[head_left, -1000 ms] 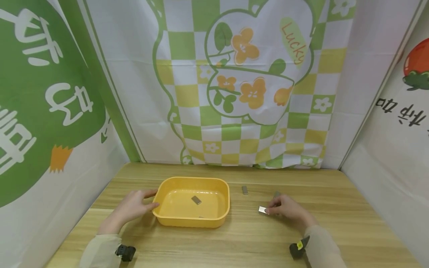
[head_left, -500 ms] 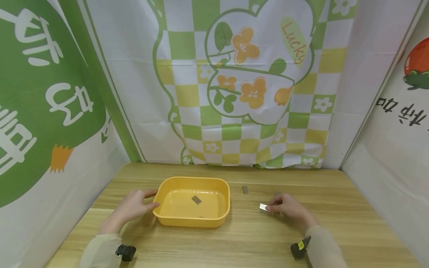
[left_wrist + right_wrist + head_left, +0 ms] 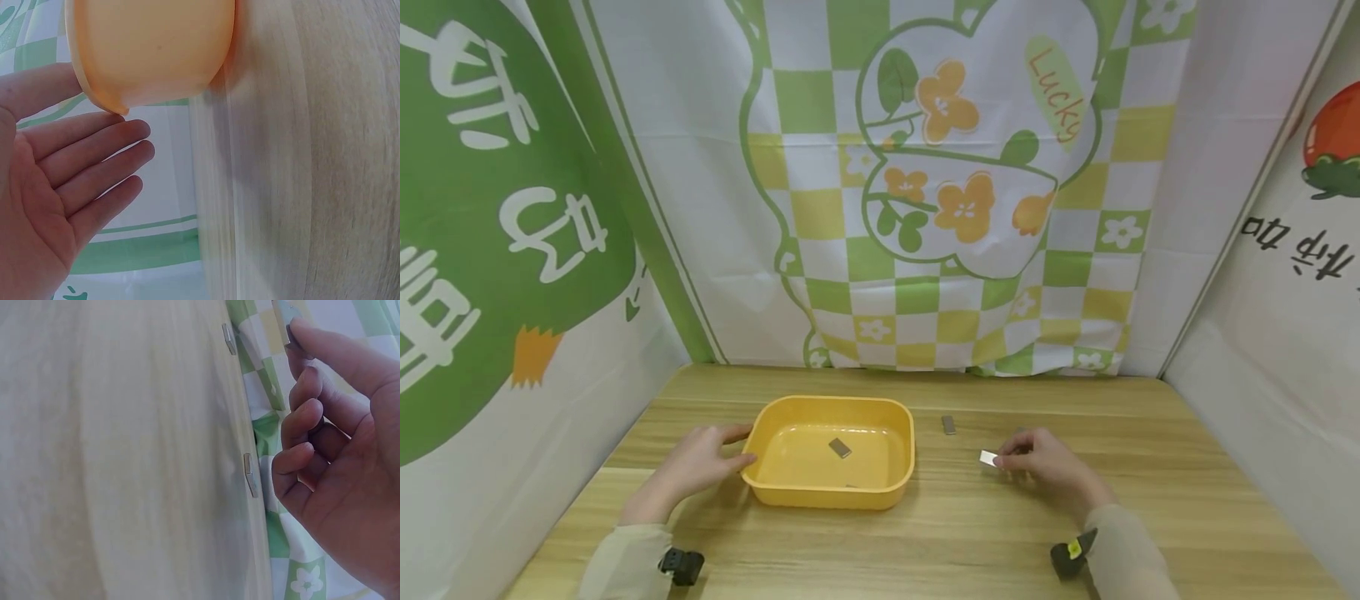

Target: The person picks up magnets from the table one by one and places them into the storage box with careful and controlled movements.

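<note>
In the head view my left hand point(image 3: 700, 461) is at the left side of a yellow plastic basin point(image 3: 831, 498). Its thumb lies over the rim and the index finger touches the outside; the other fingers point(image 3: 106, 164) extend nearly straight. My right hand point(image 3: 1045, 460) pinches a small flat silver rectangular piece point(image 3: 988, 458) between thumb and index finger, raised off the table in the right wrist view, other fingers curled. A similar piece point(image 3: 839, 448) lies in the basin, with another barely visible behind the front wall.
Right of the basin a silver piece point(image 3: 949, 425) lies on the wooden table point(image 3: 880, 550). Another piece point(image 3: 250, 475) lies beyond my right hand, mostly hidden in the head view. A patterned cloth point(image 3: 925, 325) hangs behind the table, with printed cloths at both sides.
My right hand has risen slightly and shifted a little toward the back with the silver piece, whose angle has changed a bit. The left hand and basin stay in place.
</note>
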The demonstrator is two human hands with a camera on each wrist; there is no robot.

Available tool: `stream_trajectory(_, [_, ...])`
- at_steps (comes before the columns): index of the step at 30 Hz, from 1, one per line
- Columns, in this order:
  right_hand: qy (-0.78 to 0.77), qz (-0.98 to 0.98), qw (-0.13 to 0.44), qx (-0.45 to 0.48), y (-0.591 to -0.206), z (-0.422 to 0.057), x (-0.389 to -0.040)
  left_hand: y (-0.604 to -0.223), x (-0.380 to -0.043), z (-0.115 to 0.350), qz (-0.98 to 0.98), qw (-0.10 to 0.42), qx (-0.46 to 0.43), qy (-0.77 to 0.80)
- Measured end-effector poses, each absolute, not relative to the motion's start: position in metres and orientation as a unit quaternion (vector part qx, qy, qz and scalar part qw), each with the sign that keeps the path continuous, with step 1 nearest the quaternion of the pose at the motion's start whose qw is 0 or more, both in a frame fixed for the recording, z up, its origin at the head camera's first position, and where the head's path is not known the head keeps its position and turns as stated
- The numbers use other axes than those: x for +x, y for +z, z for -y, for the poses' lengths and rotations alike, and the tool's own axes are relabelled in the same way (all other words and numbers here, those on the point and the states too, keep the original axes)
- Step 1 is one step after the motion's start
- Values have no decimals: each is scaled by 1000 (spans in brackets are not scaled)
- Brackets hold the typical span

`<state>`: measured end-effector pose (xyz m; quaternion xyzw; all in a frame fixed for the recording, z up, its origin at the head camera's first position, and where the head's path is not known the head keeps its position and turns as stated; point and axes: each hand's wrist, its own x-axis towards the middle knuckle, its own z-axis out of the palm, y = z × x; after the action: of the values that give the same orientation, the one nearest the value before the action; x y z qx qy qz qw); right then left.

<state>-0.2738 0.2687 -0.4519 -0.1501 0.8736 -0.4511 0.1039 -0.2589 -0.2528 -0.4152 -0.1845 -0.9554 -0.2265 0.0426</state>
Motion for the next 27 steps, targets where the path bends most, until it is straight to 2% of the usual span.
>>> stream_trajectory(10, [-476, -862, 102, -142, -452, -269, -277, -416, -260, 254, 955, 40, -185, -229])
stream_trajectory(27, [-412, -889, 65, -187, -437, -258, -282, -418, -260, 254, 956, 57, -192, -214])
